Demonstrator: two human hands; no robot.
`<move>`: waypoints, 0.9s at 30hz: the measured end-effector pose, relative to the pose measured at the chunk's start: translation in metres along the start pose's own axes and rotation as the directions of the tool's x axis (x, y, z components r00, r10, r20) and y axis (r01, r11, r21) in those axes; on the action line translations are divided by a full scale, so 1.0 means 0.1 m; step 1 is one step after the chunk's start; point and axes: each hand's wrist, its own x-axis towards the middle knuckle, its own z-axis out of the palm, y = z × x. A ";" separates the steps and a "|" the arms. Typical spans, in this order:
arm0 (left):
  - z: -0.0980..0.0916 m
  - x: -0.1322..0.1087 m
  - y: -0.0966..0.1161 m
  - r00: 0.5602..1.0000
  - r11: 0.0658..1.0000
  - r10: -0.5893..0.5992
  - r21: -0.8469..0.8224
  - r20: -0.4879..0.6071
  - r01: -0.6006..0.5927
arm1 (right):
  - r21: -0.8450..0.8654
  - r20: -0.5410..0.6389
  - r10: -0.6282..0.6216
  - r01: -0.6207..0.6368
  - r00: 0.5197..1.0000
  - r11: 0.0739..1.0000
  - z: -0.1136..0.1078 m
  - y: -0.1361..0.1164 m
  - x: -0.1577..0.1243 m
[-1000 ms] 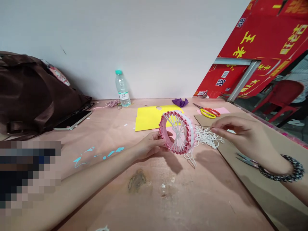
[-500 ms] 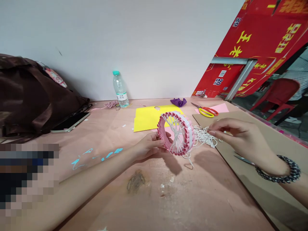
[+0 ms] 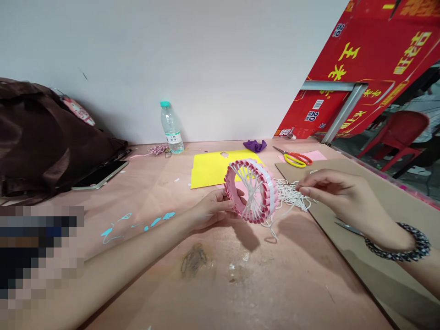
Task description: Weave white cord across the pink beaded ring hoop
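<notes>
My left hand (image 3: pixel 213 208) grips a pink ring of rolled paper tubes (image 3: pixel 268 183) by its near left side, holding it tilted up just over the table. A white band runs round the ring's outside, and white strands cross its middle like spokes. To its right, my right hand (image 3: pixel 338 195) is closed in a pinch on white string, its fingertips near a loose tangle of white string (image 3: pixel 292 195). The strand between the fingers is thin and hard to follow. One string end hangs from beneath the ring onto the table.
Behind the ring lie yellow sheets (image 3: pixel 206 172), a purple cloth piece (image 3: pixel 255 145) and scissors (image 3: pixel 297 159). A metal blade (image 3: pixel 349 228) rests on the brown board (image 3: pixel 371 270) under my right wrist. A bottle (image 3: pixel 173 130), phone (image 3: pixel 101 175) and dark bag (image 3: pixel 44 137) stand leftward.
Almost nothing differs. The view has shifted very slightly, and a bit of white string now shows above my right hand's fingers. Both hands keep their holds.
</notes>
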 end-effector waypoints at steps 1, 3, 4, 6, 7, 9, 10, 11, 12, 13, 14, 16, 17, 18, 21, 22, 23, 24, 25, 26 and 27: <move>0.00 0.00 0.00 1.000 1.000 0.001 0.003 -0.002 -0.001 | 0.002 0.004 -0.003 0.003 1.000 1.000 0.00 0.00 0.00; -0.02 0.01 -0.01 1.000 1.000 -0.002 0.008 -0.005 0.002 | 0.006 0.011 -0.005 0.005 1.000 1.000 0.01 -0.01 0.00; -0.03 0.01 -0.02 1.000 1.000 -0.003 0.009 -0.003 0.003 | 0.008 0.013 -0.005 0.005 1.000 1.000 0.01 -0.01 0.01; -0.04 0.01 -0.03 1.000 1.000 -0.003 0.009 0.008 0.003 | 0.015 0.015 -0.006 0.006 1.000 1.000 0.02 0.00 0.01; -0.04 0.01 -0.03 1.000 1.000 -0.004 0.007 0.012 0.003 | 0.020 0.016 -0.008 0.008 1.000 1.000 0.02 0.00 0.01; -0.04 0.01 -0.03 1.000 1.000 -0.002 0.007 0.010 0.002 | 0.031 0.023 -0.018 0.017 1.000 0.999 0.02 0.00 0.02; -0.04 0.01 -0.03 1.000 1.000 -0.005 0.005 0.006 0.005 | 0.035 0.030 -0.025 0.024 0.999 0.999 0.02 -0.01 0.02; -0.03 0.01 -0.03 1.000 1.000 -0.010 0.004 0.003 0.010 | 0.038 0.039 -0.033 0.032 0.999 0.999 0.02 -0.02 0.02; -0.03 0.01 -0.02 1.000 1.000 -0.015 0.005 0.002 0.015 | 0.040 0.049 -0.042 0.040 0.998 0.998 0.02 -0.03 0.02; -0.03 0.00 -0.02 1.000 1.000 -0.020 0.006 0.003 0.020 | 0.042 0.059 -0.049 0.047 0.997 0.998 0.02 -0.04 0.03; -0.03 0.00 -0.02 1.000 1.000 -0.023 0.007 0.002 0.023 | 0.045 0.066 -0.055 0.052 0.996 0.998 0.02 -0.05 0.03; -0.03 0.01 -0.03 1.000 1.000 -0.016 0.008 -0.005 0.016 | 0.058 0.067 -0.057 0.053 0.996 0.997 0.03 -0.07 0.05; -0.03 0.01 -0.03 1.000 1.000 -0.008 0.008 -0.012 0.008 | 0.069 0.062 -0.053 0.049 0.997 0.996 0.04 -0.07 0.05; -0.04 0.01 -0.03 1.000 1.000 0.000 0.008 -0.015 0.000 | 0.081 0.056 -0.048 0.043 0.997 0.996 0.04 -0.07 0.06; -0.06 0.01 -0.04 1.000 1.000 0.007 0.009 -0.001 -0.007 | 0.100 0.037 -0.029 0.025 0.999 0.995 0.06 -0.05 0.07; -0.06 0.01 -0.05 1.000 1.000 0.006 0.009 0.006 -0.007 | 0.098 0.034 -0.024 0.021 0.999 0.995 0.07 -0.04 0.07; -0.07 0.01 -0.05 1.000 1.000 0.006 0.010 0.011 -0.006 | 0.094 0.031 -0.020 0.017 0.999 0.995 0.07 -0.03 0.07; -0.07 0.01 -0.06 1.000 1.000 0.007 0.009 0.013 -0.007 | 0.090 0.030 -0.018 0.016 0.999 0.996 0.06 -0.02 0.07; -0.07 0.01 -0.06 1.000 1.000 0.009 0.009 0.013 -0.009 | 0.087 0.032 -0.018 0.015 0.999 0.996 0.06 -0.01 0.06; -0.07 0.01 -0.06 1.000 1.000 0.010 0.009 0.012 -0.010 | 0.085 0.034 -0.019 0.016 0.999 0.996 0.06 0.00 0.06; -0.07 0.01 -0.06 1.000 1.000 0.011 0.007 0.011 -0.011 | 0.084 0.039 -0.020 0.017 0.999 0.996 0.05 0.00 0.06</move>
